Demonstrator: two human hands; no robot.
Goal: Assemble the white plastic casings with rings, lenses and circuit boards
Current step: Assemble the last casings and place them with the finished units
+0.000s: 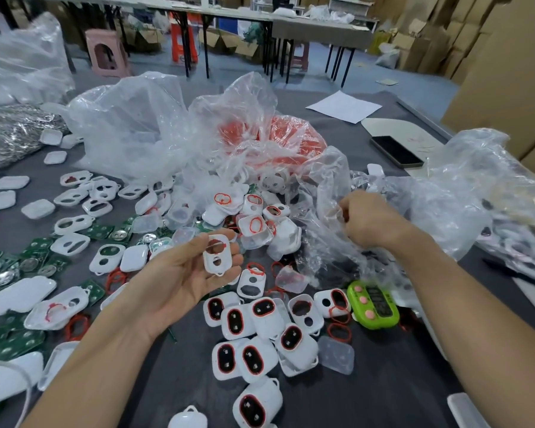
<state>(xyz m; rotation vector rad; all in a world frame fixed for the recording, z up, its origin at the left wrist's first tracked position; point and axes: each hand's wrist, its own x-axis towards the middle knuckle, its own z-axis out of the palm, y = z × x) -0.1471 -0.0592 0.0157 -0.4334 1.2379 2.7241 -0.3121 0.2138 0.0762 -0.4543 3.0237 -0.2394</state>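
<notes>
You get bright, even light, soft shadows, glare on the bags [155, 125], and fisheye warping at the edges.

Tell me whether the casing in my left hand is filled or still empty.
Looks empty: the casing pinched in the left hand shows two open holes, no dark insert.

Green timer [372, 304]; dark phone [396, 151]; paper sheet [343, 106] beyond

Small assembly workshop: cardboard cartons [488, 50] stacked along the right wall, long tables [318, 30] and plastic stools [105, 54] at the far side, white plastic casings [22, 295] and clear parts bags [130, 125] strewn across the near grey worktable [383, 396].
</notes>
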